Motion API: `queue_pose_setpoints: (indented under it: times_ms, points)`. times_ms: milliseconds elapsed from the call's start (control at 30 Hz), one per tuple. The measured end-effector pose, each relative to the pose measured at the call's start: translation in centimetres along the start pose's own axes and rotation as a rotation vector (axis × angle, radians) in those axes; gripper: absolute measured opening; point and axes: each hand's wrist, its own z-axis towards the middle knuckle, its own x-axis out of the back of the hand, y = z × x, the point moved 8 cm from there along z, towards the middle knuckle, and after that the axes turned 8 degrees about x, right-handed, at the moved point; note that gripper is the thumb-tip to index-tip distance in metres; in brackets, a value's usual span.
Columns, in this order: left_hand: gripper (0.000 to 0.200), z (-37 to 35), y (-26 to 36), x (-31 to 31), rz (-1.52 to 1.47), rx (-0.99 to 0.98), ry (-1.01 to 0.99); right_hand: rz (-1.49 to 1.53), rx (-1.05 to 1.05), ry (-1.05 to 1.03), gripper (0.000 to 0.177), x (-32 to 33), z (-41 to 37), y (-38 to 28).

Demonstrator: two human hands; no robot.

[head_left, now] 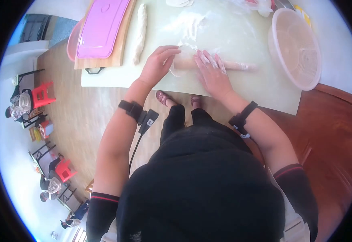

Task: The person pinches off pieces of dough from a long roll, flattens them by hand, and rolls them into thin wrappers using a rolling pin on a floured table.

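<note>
Fingers stretched out flat, my right hand (214, 76) lies on a wooden rolling pin (238, 65), which runs sideways across the table near its front edge. A thin sheet of dough (175, 71) lies under the pin's left end, partly hidden and blurred. My left hand (159, 64) is at the left edge of this sheet, its fingers and thumb curled in on it. White flour (188, 26) is spread on the tabletop beyond both hands, and some coats my right fingers. A long rope of dough (141, 36) lies to the left of my left hand.
A pink lid (103, 28) rests on a wooden board (117, 54) at the left. A translucent plastic basin (296, 48) stands at the right edge. Flat dough pieces (179, 2) lie at the far side. Other people sit by red chairs (43, 94) further left.
</note>
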Motion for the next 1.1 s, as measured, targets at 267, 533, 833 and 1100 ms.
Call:
queue_pose_setpoints:
  times_ms: [267, 533, 833, 1100]
  points:
    - [0.029, 2.6, -0.7, -3.1, 0.129, -0.009, -0.223, 0.074, 0.049, 0.098, 0.043, 0.5, -2.8, 0.4]
    - [0.020, 3.1, -2.0, -3.4, 0.091, 0.048, -0.289, 0.007, -0.022, 0.186, 0.041, 2.1, -5.4, 2.0]
    - [0.016, 2.6, -2.2, -3.7, 0.116, 0.217, -0.441, -0.035, -0.128, 0.288, 0.046, 2.9, -6.2, 4.0]
    - [0.014, 2.4, -2.1, -2.7, -0.103, 0.385, -0.316, -0.020, -0.139, 0.281, 0.045, 2.9, -6.2, 4.2]
